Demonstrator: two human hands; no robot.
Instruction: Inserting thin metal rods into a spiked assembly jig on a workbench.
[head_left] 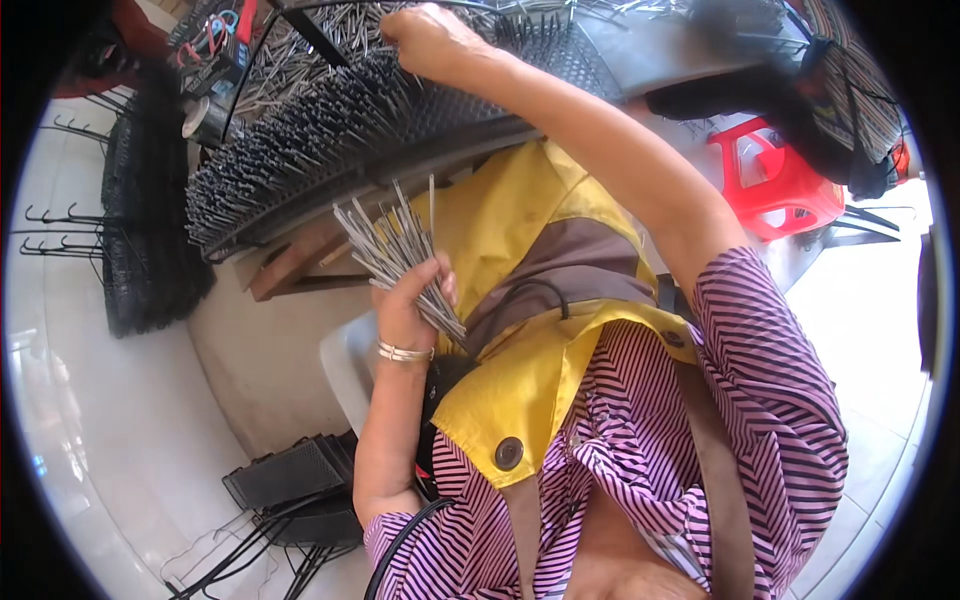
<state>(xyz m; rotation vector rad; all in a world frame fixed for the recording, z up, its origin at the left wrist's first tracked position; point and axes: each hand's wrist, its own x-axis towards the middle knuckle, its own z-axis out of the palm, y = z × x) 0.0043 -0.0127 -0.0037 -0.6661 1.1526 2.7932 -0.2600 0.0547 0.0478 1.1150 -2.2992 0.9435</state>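
My left hand is closed around a bundle of thin grey rods, held at a slant in front of my yellow apron, with the upper ends fanned out. Farther up, my right hand is over a long black perforated rack. Its fingers are curled together, and whatever is in them is hidden. Dark rods stand upright and densely packed across the left part of the rack. More of them stand near its far right edge, while bare holes show between.
Loose rods lie heaped behind the rack. A can and pliers-like tools with red and blue handles sit at the far left. Another person's dark sleeve and a red plastic stool are at the right. Black racks stand lower left.
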